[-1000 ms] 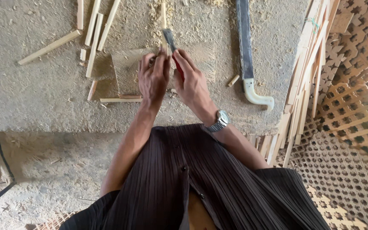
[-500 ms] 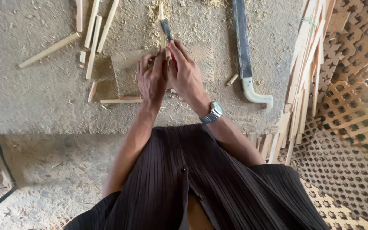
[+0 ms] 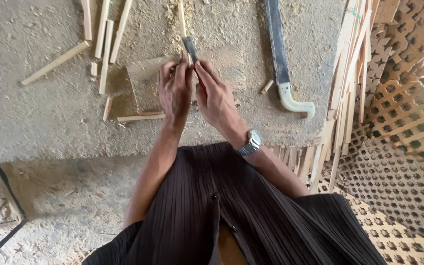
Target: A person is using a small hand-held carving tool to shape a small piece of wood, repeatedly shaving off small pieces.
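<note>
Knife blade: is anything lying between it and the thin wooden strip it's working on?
Nothing visible. The knife blade lies right against the thin wooden strip, with both the left hand and right hand behind it; their exact contact is too small to tell.

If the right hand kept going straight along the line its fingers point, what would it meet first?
Probably the thin bamboo strip lying just past the small blade that the right hand holds up against the left hand; beyond it, only sawdust-covered slab. Depth is uncertain.
</note>
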